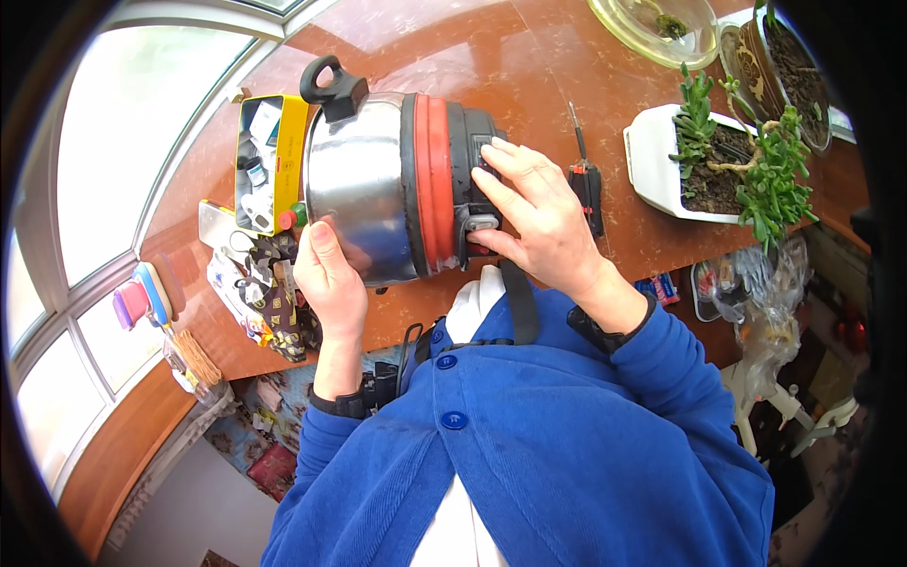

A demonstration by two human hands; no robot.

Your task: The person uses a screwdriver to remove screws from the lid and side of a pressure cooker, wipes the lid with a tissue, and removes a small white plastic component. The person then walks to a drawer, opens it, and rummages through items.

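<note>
A steel canister [354, 189] with a red band and a black end lies on its side on the brown table, and a black loop handle stands up from its far left. My left hand [331, 283] holds the near left of the steel body, thumb on the metal, other fingers mostly hidden beneath. At the black end, my right hand [543, 213] grips with its fingers spread over the surface. Its thumb touches the black end beside a grey latch [480, 223].
A yellow box [291, 161] of small items and patterned cloth [293, 307] lie left of the canister. Right of it are a black and red tool [586, 197], a white planter [652, 165] with a succulent, and a clear bowl [694, 33]. Windows line the left side.
</note>
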